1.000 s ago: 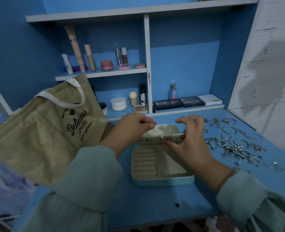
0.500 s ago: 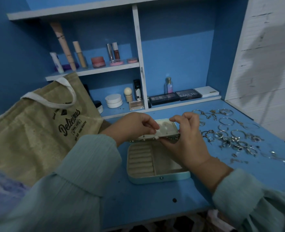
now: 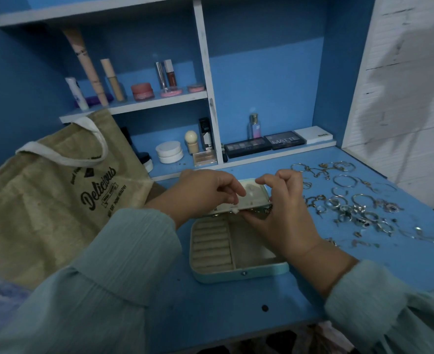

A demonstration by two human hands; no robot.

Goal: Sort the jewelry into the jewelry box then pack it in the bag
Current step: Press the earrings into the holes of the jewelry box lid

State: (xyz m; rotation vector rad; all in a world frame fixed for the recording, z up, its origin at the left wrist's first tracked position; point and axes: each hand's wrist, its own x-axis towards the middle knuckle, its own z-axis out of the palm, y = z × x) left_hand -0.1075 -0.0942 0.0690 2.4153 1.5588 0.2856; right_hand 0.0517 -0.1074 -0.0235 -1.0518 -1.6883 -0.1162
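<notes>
On the blue wooden tabletop sits an open pale green jewelry box. The left hand and right hand both pinch its lid. Shiny silver rings lie near the right edge.

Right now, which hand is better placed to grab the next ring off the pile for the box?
Right, probably. The right hand is beside the jewelry pile, which lies on its side of the box. The left hand is across the lid, toward the bag.
</notes>
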